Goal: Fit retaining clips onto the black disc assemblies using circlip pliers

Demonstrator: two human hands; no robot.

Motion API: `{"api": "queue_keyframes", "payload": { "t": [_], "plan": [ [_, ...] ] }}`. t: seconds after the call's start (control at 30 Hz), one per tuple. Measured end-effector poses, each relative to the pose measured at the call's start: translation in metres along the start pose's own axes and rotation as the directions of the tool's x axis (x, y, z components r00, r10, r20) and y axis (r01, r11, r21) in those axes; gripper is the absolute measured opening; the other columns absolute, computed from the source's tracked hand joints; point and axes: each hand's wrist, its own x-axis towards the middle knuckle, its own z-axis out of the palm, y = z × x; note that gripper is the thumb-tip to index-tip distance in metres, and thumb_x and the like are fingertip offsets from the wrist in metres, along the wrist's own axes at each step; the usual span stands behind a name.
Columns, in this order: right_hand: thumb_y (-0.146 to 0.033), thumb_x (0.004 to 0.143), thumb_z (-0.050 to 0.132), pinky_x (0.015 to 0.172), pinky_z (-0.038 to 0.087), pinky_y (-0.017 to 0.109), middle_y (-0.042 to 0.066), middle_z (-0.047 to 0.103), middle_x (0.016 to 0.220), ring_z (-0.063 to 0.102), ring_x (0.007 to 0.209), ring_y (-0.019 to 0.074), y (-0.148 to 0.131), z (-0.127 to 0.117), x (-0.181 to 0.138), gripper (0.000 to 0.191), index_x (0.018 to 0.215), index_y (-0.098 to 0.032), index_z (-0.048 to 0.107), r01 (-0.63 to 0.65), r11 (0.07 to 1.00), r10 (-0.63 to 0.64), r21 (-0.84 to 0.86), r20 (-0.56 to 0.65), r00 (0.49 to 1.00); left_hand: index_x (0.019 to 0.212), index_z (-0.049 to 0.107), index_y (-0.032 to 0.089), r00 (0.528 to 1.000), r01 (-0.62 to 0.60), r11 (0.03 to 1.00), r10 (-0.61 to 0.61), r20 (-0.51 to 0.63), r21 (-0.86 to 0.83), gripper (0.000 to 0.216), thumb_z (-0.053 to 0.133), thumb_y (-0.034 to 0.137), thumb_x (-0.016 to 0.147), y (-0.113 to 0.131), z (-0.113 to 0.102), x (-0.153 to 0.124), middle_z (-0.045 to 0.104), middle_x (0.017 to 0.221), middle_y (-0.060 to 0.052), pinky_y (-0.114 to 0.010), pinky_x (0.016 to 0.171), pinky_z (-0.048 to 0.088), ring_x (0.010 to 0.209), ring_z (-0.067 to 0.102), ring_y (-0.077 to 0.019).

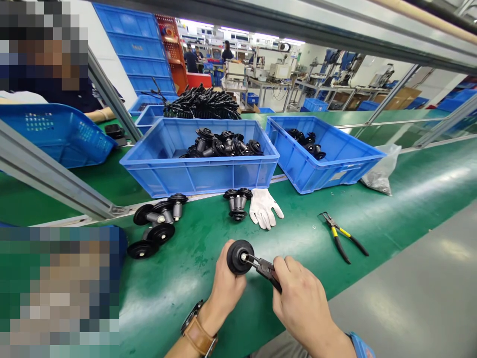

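A black roller (238,256), clasped in the left hand (225,288), is worked by pliers (265,270) gripped in the right hand (298,298); few loose rollers (158,223) are laid at ten o'clock, many seemingly left in the blue bin (197,174) at twelve.

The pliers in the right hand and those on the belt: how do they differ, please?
The held pliers sit in the right hand, tips at the black wheel; the yellow-handled pliers lie loose on the belt. The held pliers look dark, the others partly yellow. Both have slim tips.
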Motion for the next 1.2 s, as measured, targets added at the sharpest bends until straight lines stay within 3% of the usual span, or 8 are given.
{"api": "queue_keyframes", "payload": {
  "t": [0.57,0.7,0.77,0.83,1.0,1.1,1.2],
  "plan": [
    [-0.006,0.072,0.054,0.064,0.024,0.033,-0.001,0.051,0.075,0.046,0.066,0.0197,-0.001,0.014,-0.004,0.025,0.087,-0.024,0.045,-0.07,0.997,0.069,0.016,0.024,0.997,0.099,0.055,0.02,0.998,-0.058,0.996,0.059,-0.024,0.067,0.04,0.043,-0.006,0.071,-0.002,0.002,0.0,0.057,0.088,-0.001,-0.026,0.073,0.048,0.077,0.055,-0.0157],
    [-0.005,0.073,0.053,0.066,0.025,0.033,0.0,0.05,0.076,0.043,0.068,0.0199,0.003,0.012,0.001,0.023,0.084,-0.024,0.046,-0.034,0.999,0.033,0.038,0.002,0.999,0.1,0.055,0.021,0.999,-0.039,0.999,0.04,-0.029,0.034,0.041,0.044,-0.004,0.07,0.001,0.0,0.003,0.058,0.088,0.0,-0.025,0.074,0.048,0.077,0.056,-0.0153],
    [-0.004,0.073,0.052,0.066,0.025,0.033,0.001,0.05,0.077,0.04,0.069,0.0203,0.009,0.009,0.007,0.022,0.082,-0.023,0.047,0.014,0.999,-0.013,0.048,-0.025,1.0,0.097,0.056,0.021,0.999,-0.012,1.0,0.012,0.036,-0.004,0.036,0.045,-0.003,0.072,0.006,-0.005,0.009,0.059,0.087,0.0,-0.025,0.073,0.047,0.077,0.057,-0.015],
    [-0.004,0.073,0.051,0.066,0.024,0.034,0.002,0.048,0.077,0.038,0.071,0.0205,0.019,0.005,0.014,0.021,0.08,-0.023,0.047,0.087,0.994,-0.084,0.063,-0.047,0.995,0.089,0.056,0.02,0.984,0.03,0.999,-0.022,0.175,-0.042,0.028,0.046,-0.001,0.073,0.012,-0.013,0.017,0.059,0.083,0.0,-0.024,0.07,0.045,0.074,0.056,-0.0147],
    [-0.003,0.071,0.049,0.065,0.022,0.035,0.003,0.045,0.078,0.033,0.072,0.0208,0.041,0.002,0.027,0.02,0.079,-0.021,0.048,0.306,0.948,-0.302,0.086,-0.054,0.952,0.073,0.057,0.019,0.865,0.1,0.991,-0.046,0.5,-0.083,0.018,0.056,0.003,0.067,0.02,-0.029,0.026,0.06,0.069,0.001,-0.024,0.06,0.04,0.063,0.052,-0.0141],
    [-0.002,0.07,0.048,0.065,0.021,0.035,0.003,0.045,0.079,0.032,0.072,0.0207,0.046,0.004,0.029,0.02,0.078,-0.021,0.048,0.37,0.924,-0.369,0.097,-0.035,0.929,0.071,0.061,0.018,0.829,0.084,0.994,-0.029,0.558,-0.074,0.015,0.058,0.006,0.063,0.017,-0.032,0.023,0.063,0.066,0.001,-0.025,0.061,0.042,0.059,0.054,-0.0139],
    [-0.002,0.068,0.049,0.065,0.023,0.034,0.003,0.046,0.079,0.033,0.073,0.0206,0.043,0.009,0.026,0.022,0.078,-0.021,0.047,0.366,0.921,-0.368,0.133,-0.01,0.93,0.074,0.066,0.018,0.862,0.035,0.998,-0.001,0.507,-0.058,0.016,0.059,0.009,0.063,0.013,-0.028,0.018,0.071,0.07,0.0,-0.026,0.066,0.047,0.061,0.063,-0.0158]
  ]
}}
